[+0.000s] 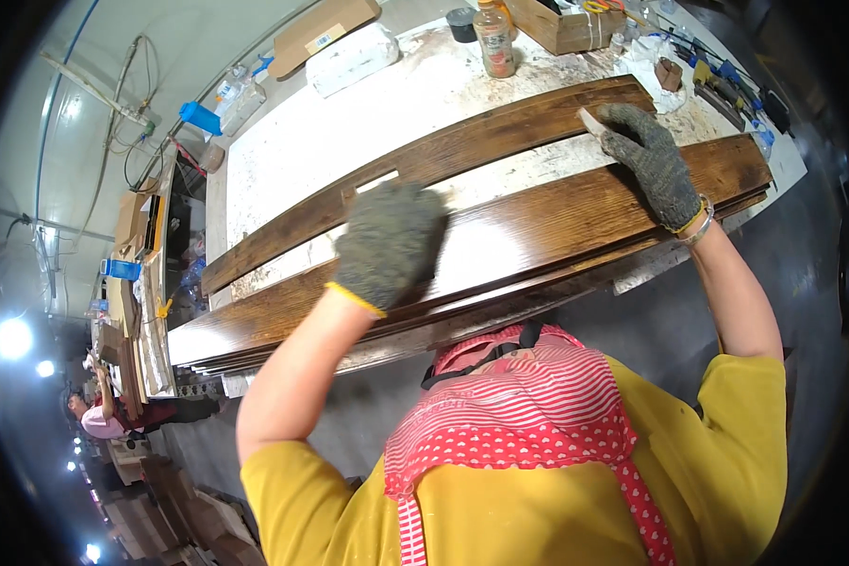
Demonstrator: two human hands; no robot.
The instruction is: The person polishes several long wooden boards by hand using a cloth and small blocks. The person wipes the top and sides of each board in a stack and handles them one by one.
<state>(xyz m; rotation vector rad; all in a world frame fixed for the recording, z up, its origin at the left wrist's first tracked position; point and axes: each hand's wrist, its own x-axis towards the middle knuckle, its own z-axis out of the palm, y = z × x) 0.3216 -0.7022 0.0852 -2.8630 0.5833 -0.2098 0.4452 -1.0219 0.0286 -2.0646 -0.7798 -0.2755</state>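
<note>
Two long dark-brown stained wood planks lie side by side across the table. My left hand (390, 236), in a grey-green knit glove with a yellow cuff, is closed over the near plank (500, 236), slightly blurred. A pale flat piece (377, 180) sticks out past its knuckles toward the far plank (500, 132); its kind is unclear. Farther right, my right hand (653, 162), gloved alike, is over the right part of the near plank, its fingers reaching toward the far one. Its fingertips pinch a slim whitish piece (591, 122). More planks are stacked under the near one.
On the stained white table (283, 160) stand an orange-labelled bottle (495, 40), a dark cup (461, 24), a wooden box (561, 28) and a white wrapped block (352, 59). Hand tools (722, 99) lie at the far right. Another person (104, 415) is at the far left.
</note>
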